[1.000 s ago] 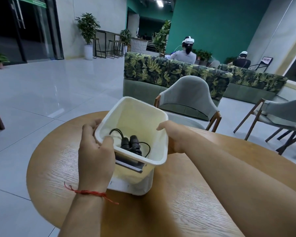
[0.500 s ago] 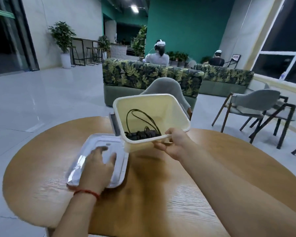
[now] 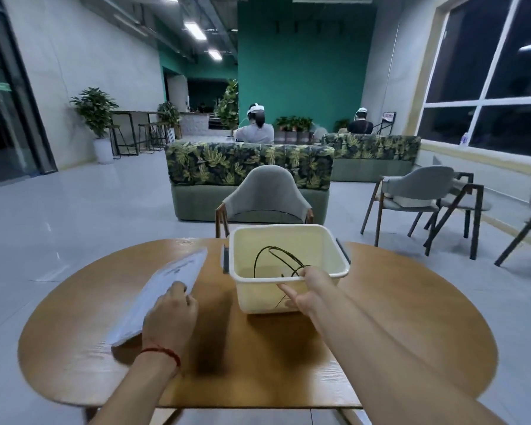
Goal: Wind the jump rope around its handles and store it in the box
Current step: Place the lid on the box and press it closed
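Head view: my right hand [image 3: 311,289] pinches the cream plastic box [image 3: 288,265] rim to steady it, black jump rope [image 3: 273,259] inside, while my left hand [image 3: 169,317] grips the clear lid [image 3: 163,289] for closing

Box with jump rope on round table, both hands engaged.

The cream plastic box [image 3: 288,256] stands upright on the round wooden table [image 3: 411,332], with dark latches on its left and right sides. Loops of the black jump rope [image 3: 273,256] rise inside it; the handles are hidden below the near rim. The right hand [image 3: 308,289] grips the near rim, fingers inside the box and thumb against the outer wall. The left hand [image 3: 169,317], with a red string at the wrist, holds the translucent lid [image 3: 166,283] tilted, left of the box and apart from it. A grey chair [image 3: 265,194] stands behind the table.
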